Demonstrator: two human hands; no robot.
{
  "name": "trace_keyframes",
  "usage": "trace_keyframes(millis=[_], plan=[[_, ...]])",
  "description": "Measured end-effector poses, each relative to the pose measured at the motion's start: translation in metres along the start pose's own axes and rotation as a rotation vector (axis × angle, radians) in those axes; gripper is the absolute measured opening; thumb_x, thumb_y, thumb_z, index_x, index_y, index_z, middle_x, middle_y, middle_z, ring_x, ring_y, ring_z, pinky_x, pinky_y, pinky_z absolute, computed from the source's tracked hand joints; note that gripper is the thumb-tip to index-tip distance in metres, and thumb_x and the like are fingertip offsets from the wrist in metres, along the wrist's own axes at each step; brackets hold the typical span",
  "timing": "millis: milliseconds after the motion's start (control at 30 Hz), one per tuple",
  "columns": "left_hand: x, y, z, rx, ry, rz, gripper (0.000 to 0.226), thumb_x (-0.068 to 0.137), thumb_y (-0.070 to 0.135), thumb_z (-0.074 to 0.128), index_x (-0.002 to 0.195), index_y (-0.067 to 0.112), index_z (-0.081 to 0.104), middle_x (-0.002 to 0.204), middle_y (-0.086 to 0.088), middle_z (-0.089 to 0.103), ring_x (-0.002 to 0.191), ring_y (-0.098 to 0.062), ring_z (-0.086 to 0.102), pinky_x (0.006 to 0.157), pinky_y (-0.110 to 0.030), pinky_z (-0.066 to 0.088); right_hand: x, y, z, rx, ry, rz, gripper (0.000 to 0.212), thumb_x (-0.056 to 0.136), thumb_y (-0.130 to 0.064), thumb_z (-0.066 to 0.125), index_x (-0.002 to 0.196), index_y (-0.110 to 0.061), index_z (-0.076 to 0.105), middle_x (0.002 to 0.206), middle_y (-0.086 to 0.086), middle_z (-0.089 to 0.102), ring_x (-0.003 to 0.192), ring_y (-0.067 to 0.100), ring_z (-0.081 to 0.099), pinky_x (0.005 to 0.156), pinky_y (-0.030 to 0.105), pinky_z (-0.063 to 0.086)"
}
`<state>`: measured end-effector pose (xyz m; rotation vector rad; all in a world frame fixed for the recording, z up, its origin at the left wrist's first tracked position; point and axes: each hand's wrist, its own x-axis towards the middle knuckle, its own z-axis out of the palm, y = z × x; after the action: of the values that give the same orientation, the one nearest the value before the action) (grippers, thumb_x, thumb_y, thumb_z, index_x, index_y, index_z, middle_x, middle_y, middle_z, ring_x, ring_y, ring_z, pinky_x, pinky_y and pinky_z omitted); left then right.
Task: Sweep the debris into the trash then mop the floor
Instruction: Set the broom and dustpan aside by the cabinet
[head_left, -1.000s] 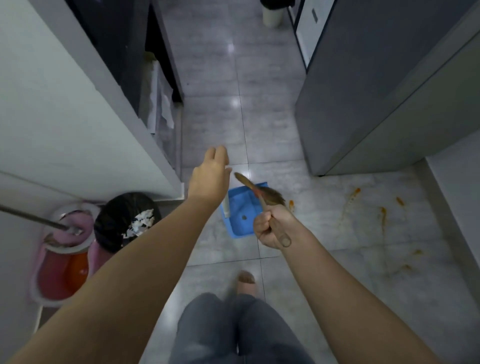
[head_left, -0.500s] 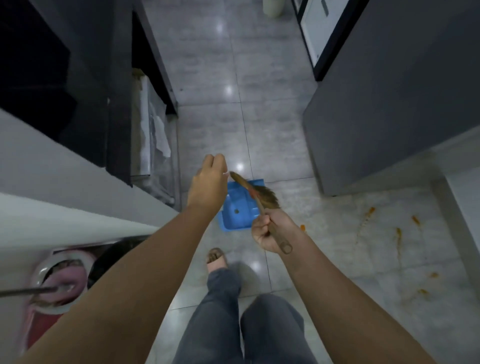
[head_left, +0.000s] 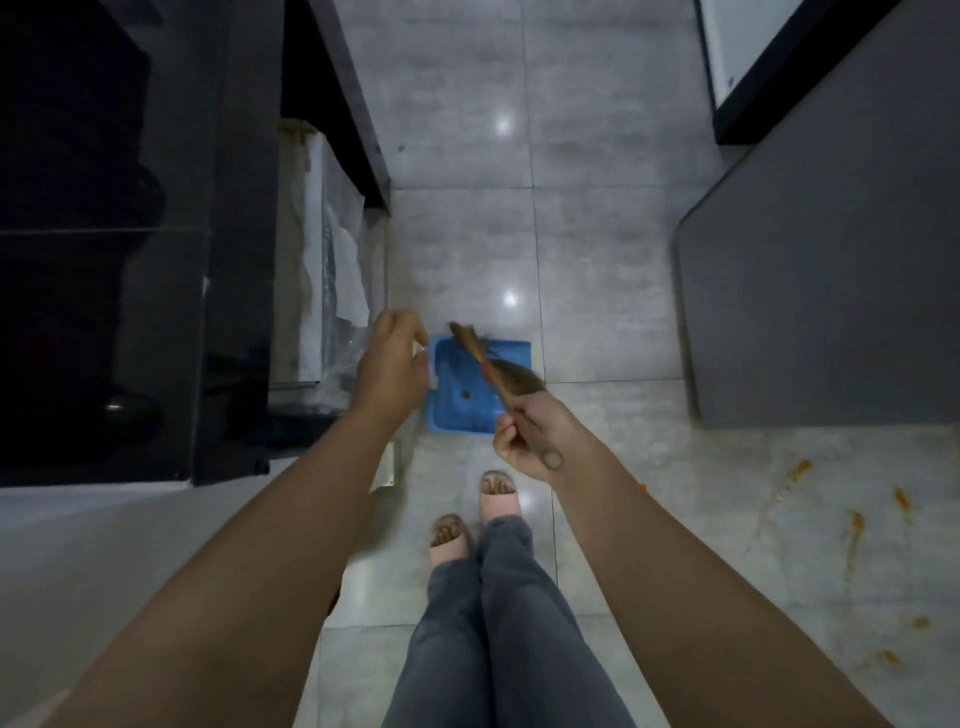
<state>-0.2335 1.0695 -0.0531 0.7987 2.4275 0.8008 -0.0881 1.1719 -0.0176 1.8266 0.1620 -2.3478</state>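
Observation:
A blue dustpan (head_left: 457, 410) sits low over the grey tiled floor (head_left: 467, 234), with a small brown bit of debris (head_left: 466, 396) inside. My left hand (head_left: 392, 364) is at its upper left corner, fingers curled round the top of its thin white handle, which is mostly hidden. My right hand (head_left: 530, 441) grips the wooden handle of a small brown brush (head_left: 511, 379), whose bristles hang over the pan's right side. Orange stains (head_left: 852, 525) streak the floor at the right. No trash bin or mop is in view.
A dark cabinet (head_left: 130, 260) and white counter edge (head_left: 104, 545) line the left. A plastic-wrapped white panel (head_left: 332, 270) leans beside the pan. A grey cabinet (head_left: 831, 260) stands on the right. My feet in pink slippers (head_left: 498, 499) are just behind the pan.
The view has moved forward, so the black trash bin and pink mop bucket have dropped out of sight. My left fingers have curled, and the dustpan has shifted forward across the tile seam.

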Motion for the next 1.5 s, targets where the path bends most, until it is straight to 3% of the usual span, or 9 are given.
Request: trace_keyframes(millis=[167,333,400,533,633,700,900,1133,1500], plan=[[0.013,-0.022,-0.012,-0.129,0.102,-0.196,0.034,0.080,0.009,0.066,0.107,0.025,0.052,0.111,0.009,0.042,0.087,-0.010,0.049,0.070,-0.021,0.040,0.010,-0.018,0.012,-0.344,0.017,-0.145,0.031,0.103,-0.011,0.039,0.133,-0.015,0.043,0.071,0.005,0.044,0.055,0.011,0.044,0.036,0.016,0.037],[-0.002,-0.033,-0.004,-0.197,0.165,-0.335,0.033,0.075,0.008,0.075,0.102,0.015,0.056,0.109,0.000,0.048,0.093,-0.022,0.056,0.078,-0.033,0.049,0.006,-0.039,0.015,-0.552,-0.150,-0.249,0.017,0.097,-0.016,0.048,0.105,-0.008,0.061,0.069,0.010,0.058,0.060,0.021,0.054,0.055,0.030,0.043],[-0.007,-0.036,0.001,-0.190,0.161,-0.333,0.033,0.075,0.008,0.076,0.099,0.017,0.056,0.109,-0.004,0.052,0.091,-0.019,0.056,0.073,-0.029,0.045,0.011,-0.046,0.016,-0.632,-0.177,-0.288,0.028,0.100,-0.012,0.039,0.114,-0.005,0.062,0.073,0.011,0.067,0.067,0.024,0.061,0.060,0.034,0.049],[-0.003,-0.035,0.005,-0.256,0.146,-0.387,0.029,0.080,0.018,0.074,0.097,0.031,0.054,0.102,0.001,0.061,0.089,-0.015,0.059,0.071,-0.028,0.047,0.030,-0.049,0.025,-0.915,-0.112,-0.372,0.023,0.102,-0.012,0.041,0.111,-0.008,0.062,0.084,0.009,0.065,0.059,0.014,0.064,0.051,0.024,0.052],[0.001,-0.031,0.004,-0.288,0.215,-0.427,0.027,0.081,0.021,0.073,0.099,0.035,0.058,0.096,0.008,0.065,0.086,-0.010,0.058,0.065,-0.021,0.042,0.048,-0.052,0.027,-1.673,0.024,-0.856,0.019,0.101,-0.021,0.053,0.116,-0.017,0.064,0.112,0.012,0.061,0.079,0.014,0.062,0.067,0.027,0.051],[0.003,-0.029,0.003,-0.271,0.249,-0.426,0.025,0.083,0.023,0.072,0.105,0.029,0.061,0.095,0.006,0.067,0.083,-0.009,0.058,0.066,-0.021,0.041,0.050,-0.053,0.035,-1.862,0.028,-1.057,0.027,0.102,-0.021,0.050,0.126,-0.013,0.060,0.128,0.021,0.054,0.084,0.020,0.061,0.070,0.025,0.043],[-0.001,-0.023,-0.003,-0.285,0.338,-0.463,0.027,0.088,0.022,0.066,0.114,0.021,0.058,0.101,-0.001,0.070,0.093,-0.019,0.063,0.077,-0.031,0.051,0.042,-0.059,0.076,-1.832,0.038,-1.257,0.020,0.101,-0.022,0.048,0.110,-0.007,0.059,0.093,0.013,0.056,0.092,0.030,0.056,0.065,0.030,0.037],[-0.004,-0.029,-0.014,-0.385,0.399,-0.503,0.026,0.090,0.014,0.063,0.114,0.020,0.058,0.101,0.004,0.066,0.094,-0.014,0.060,0.078,-0.027,0.049,0.050,-0.044,0.111,-1.859,0.020,-1.185,0.022,0.102,-0.024,0.046,0.112,-0.009,0.060,0.096,0.012,0.062,0.085,0.028,0.060,0.073,0.040,0.051],[-0.013,-0.042,-0.015,-0.434,0.494,-0.675,0.034,0.092,0.019,0.061,0.124,0.011,0.050,0.109,-0.003,0.063,0.088,-0.010,0.052,0.068,-0.015,0.036,0.085,-0.012,0.152,-1.997,-0.148,-1.019,0.028,0.103,-0.025,0.042,0.127,-0.015,0.053,0.108,0.016,0.066,0.099,0.032,0.062,0.071,0.031,0.040]])
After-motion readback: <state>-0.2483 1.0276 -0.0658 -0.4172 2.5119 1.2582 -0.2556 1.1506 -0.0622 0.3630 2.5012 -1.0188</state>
